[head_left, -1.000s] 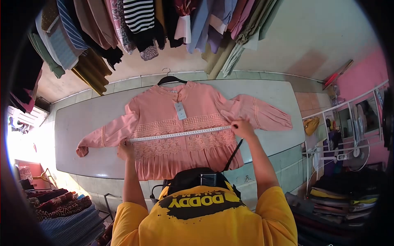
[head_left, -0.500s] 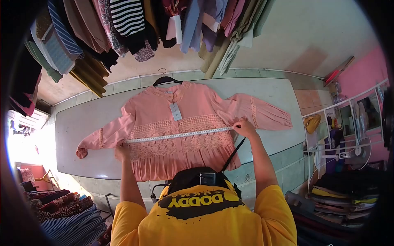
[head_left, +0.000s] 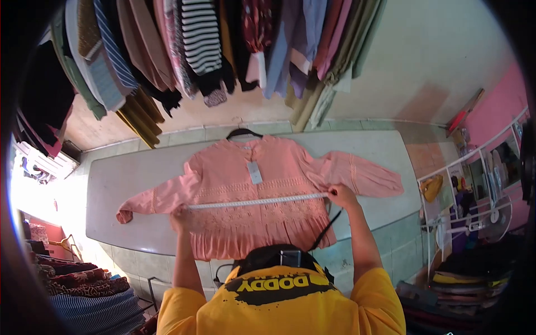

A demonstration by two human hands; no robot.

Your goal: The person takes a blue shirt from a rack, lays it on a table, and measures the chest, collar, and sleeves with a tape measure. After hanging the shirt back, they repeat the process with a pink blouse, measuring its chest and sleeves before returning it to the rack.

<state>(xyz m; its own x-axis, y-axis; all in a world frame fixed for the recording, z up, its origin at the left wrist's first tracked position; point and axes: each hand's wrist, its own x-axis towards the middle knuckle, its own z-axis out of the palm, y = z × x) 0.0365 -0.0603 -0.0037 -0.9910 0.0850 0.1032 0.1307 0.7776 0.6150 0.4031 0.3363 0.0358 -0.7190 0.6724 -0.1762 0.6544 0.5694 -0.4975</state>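
A pink long-sleeved blouse (head_left: 262,156) with lace bands lies spread out on a pale table (head_left: 139,173), its sleeves stretched to both sides. A white measuring tape (head_left: 257,201) runs straight across its lace middle. My left hand (head_left: 179,218) pinches the tape's left end at the blouse's left side. At the other side, my right hand (head_left: 342,196) has its fingers closed on the right end. A pale tag (head_left: 254,172) hangs on the blouse's front, and a black hanger (head_left: 244,133) shows at its neck.
Clothes (head_left: 204,44) hang in a row above the far side. Stacks of folded garments (head_left: 95,301) stand low at left, with more folded clothes (head_left: 463,296) at lower right. A white rack (head_left: 474,159) and a fan (head_left: 496,219) are at right.
My view has tilted upward, so the table and blouse sit lower and more of the hanging clothes shows. Both hands keep the tape stretched at the same place on the blouse.
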